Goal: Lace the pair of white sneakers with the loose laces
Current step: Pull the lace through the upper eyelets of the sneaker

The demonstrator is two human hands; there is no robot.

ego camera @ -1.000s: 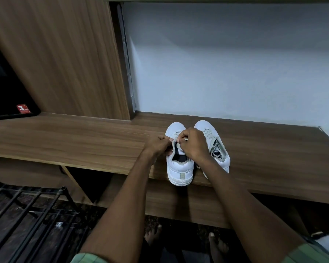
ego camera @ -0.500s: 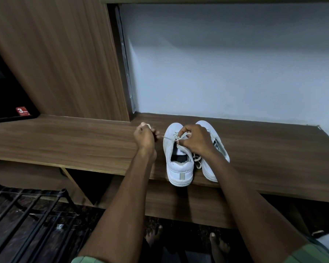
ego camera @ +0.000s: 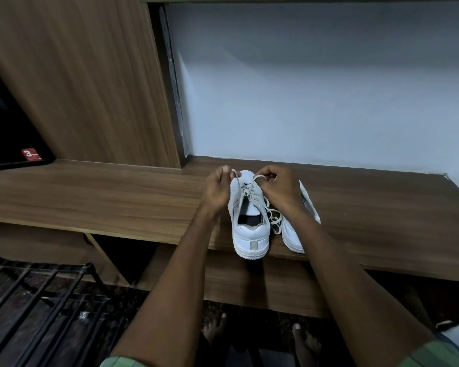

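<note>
Left hand (ego camera: 217, 190) is curled, pinching one end of the lace (ego camera: 252, 190) between thumb and fingers just above the toe of the near sneaker (ego camera: 251, 229). Right hand (ego camera: 280, 190) pinches the other end as a small loop, fingers bent tight around it, so the 2 strands rise from the eyelets toward the hands. How the lace runs through the upper eyelets is hard to make out — the strands bunch together there. Both shoes stand side by side on the wooden shelf (ego camera: 117, 202), heels at its front edge. Much of the second sneaker (ego camera: 293, 238) is covered by the right wrist and forearm — only its heel and a strip of its side show, with a loose lace (ego camera: 274, 221) lying between the 2 shoes.
</note>
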